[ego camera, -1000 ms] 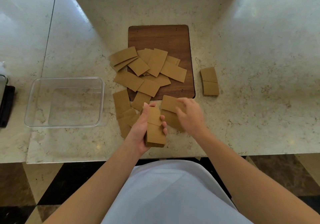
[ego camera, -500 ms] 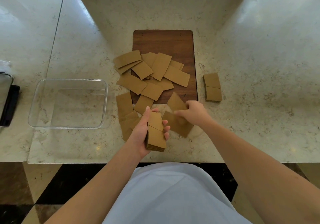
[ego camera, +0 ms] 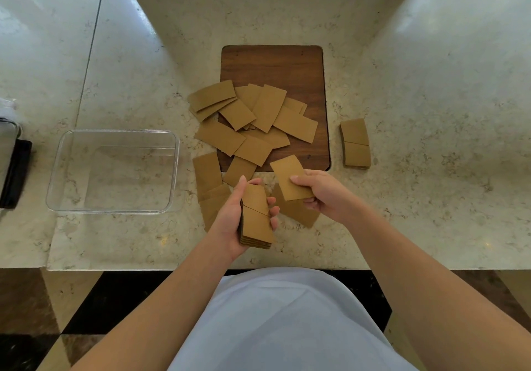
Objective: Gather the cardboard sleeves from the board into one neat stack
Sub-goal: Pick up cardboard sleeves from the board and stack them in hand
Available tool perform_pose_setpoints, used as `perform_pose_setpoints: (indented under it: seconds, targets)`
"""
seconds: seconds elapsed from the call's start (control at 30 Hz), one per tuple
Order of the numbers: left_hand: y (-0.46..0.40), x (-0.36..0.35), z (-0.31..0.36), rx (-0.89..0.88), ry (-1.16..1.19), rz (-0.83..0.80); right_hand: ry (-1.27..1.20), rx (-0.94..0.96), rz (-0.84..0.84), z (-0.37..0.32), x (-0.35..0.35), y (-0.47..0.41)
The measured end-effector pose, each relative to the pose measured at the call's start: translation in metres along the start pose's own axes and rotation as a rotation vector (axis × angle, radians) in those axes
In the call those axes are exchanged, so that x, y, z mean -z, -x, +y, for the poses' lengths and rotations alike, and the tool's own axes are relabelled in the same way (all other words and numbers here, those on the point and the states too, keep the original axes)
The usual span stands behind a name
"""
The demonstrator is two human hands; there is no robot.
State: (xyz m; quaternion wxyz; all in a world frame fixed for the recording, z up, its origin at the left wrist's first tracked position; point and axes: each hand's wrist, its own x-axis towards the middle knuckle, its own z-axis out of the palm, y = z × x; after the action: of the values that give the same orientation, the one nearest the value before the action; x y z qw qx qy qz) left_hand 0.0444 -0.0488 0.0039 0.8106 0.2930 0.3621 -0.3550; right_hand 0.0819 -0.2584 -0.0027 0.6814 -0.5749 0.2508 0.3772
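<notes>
No readable text or labels anywhere.

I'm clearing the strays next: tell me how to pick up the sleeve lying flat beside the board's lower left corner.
Take that flat sleeve by its long left edge, coming from the container side: that edge is bare, while other sleeves crowd its right and near end.

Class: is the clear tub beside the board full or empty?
Empty. The counter shows plainly through the clear tub; no sleeves lie inside it.
</notes>
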Motion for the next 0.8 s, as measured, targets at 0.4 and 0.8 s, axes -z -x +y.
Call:
perform_pose_setpoints:
  seconds: [0.4,0.8]
  targets:
    - [-0.004,-0.003,0.006,0.009,0.009,0.033,0.235,0.622,0.431,0.025,-0.032,0.007]
    - [-0.003,-0.004,0.004,-0.014,-0.099,0.009,1.05,0.75,0.08,0.049,-0.044,0.024]
